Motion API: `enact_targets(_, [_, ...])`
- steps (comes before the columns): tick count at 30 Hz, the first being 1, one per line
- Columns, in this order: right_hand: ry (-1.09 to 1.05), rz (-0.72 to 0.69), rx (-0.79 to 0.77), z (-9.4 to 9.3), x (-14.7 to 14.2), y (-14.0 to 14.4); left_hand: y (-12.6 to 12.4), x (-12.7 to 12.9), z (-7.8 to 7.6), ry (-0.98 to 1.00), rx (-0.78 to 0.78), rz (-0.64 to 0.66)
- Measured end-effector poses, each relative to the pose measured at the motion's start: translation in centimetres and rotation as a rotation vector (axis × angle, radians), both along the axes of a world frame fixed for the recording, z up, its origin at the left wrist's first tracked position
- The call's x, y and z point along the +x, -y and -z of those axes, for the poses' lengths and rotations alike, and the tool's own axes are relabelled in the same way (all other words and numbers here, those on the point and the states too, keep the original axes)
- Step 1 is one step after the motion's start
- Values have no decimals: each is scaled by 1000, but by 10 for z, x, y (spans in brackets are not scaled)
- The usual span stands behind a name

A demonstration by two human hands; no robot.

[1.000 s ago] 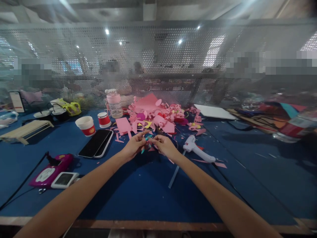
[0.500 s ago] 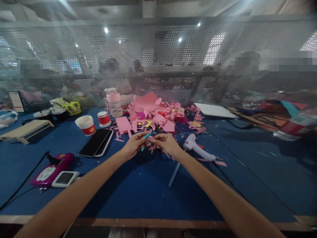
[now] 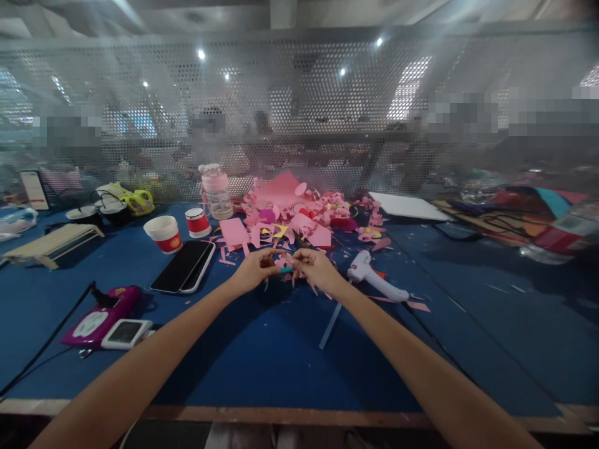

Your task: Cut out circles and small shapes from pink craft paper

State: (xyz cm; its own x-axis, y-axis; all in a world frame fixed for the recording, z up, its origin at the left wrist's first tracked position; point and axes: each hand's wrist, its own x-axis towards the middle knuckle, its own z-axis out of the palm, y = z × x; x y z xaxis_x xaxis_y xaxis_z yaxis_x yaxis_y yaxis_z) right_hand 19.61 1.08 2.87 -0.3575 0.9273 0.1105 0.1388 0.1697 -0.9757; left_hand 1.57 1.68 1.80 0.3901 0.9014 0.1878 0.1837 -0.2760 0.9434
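Observation:
My left hand [image 3: 256, 269] and my right hand [image 3: 317, 272] meet above the middle of the blue table. Their fingertips pinch a small pink piece [image 3: 282, 260] between them. Its exact shape is largely covered by the fingers. Long teal nails show on the left hand. Just beyond the fingers lies a heap of cut pink foam-like or paper scraps [image 3: 276, 194], with a few yellow, red and magenta bits. To the right of my right hand, a white glue gun [image 3: 381, 282] rests on its side, with a clear glue stick [image 3: 331, 325] sticking out behind.
On the left are a phone [image 3: 180, 268], a paper cup [image 3: 163, 234], a small red cup [image 3: 198, 223], a pink-topped bottle [image 3: 218, 193], a wooden rack [image 3: 51, 242] and a purple device [image 3: 100, 321]. A white slab [image 3: 409, 207] and plastic bottle [image 3: 559, 234] lie right. Perforated panel [image 3: 299, 100] behind.
Both hands stay together at nearly the same place. The left thumb has rolled lower against the piece, and its teal nail now points level to the right. The camera view has shifted slightly.

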Motion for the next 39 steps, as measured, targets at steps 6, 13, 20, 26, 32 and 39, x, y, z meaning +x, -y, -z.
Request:
enact_targets(6, [7,-27,-2,-1,1,1,-3,3,5,82,-109,75])
enact_targets(13, [-3,30,-80,-10,-1,6,-2,3,0,134,-91,46])
enact_targets(20, [32,49,14,-1,4,1,-1,3,-3,270,-162,8])
enact_targets(26, [46,80,118,3,5,-4,-6,0,4,171,-101,102])
enact_targets(32, [173,80,162,-4,4,1,-3,4,6,145,-122,151])
enact_targets(39, [208,13,170,-5,3,6,-5,2,5,154,-60,84])
